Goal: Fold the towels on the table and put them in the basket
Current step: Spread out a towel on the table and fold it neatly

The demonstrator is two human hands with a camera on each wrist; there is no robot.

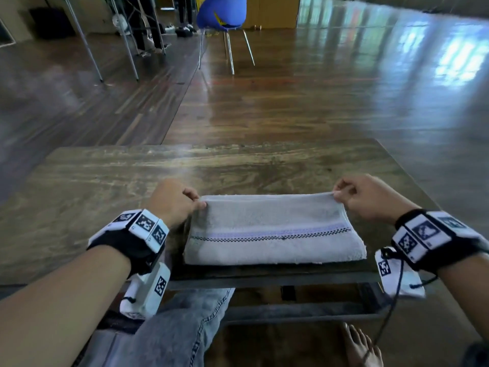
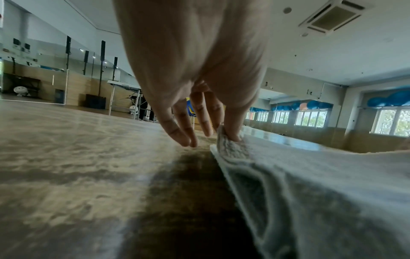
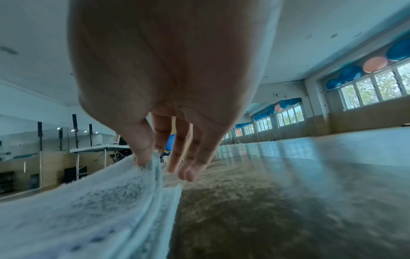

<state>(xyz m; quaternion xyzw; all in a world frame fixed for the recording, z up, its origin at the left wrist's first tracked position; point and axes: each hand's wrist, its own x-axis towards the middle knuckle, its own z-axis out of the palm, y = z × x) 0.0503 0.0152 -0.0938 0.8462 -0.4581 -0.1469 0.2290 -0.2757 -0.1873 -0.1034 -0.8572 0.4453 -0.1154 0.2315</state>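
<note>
Left hand (image 1: 174,201) and right hand (image 1: 366,197) each pinch a far corner of the grey towel (image 1: 272,231), which lies folded at the near edge of the surface (image 1: 105,181), between them. From the left wrist, thumb and forefinger nip the corner (image 2: 226,140), the other fingers (image 2: 184,135) loose. From the right wrist, the towel (image 3: 99,201) sags, layered: soft, light, limp, so corners look the best hold. No basket shows.

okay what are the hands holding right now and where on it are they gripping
The towel: the left hand pinches its far left corner, and the right hand pinches its far right corner, both lifting the top layer's far edge.
</note>
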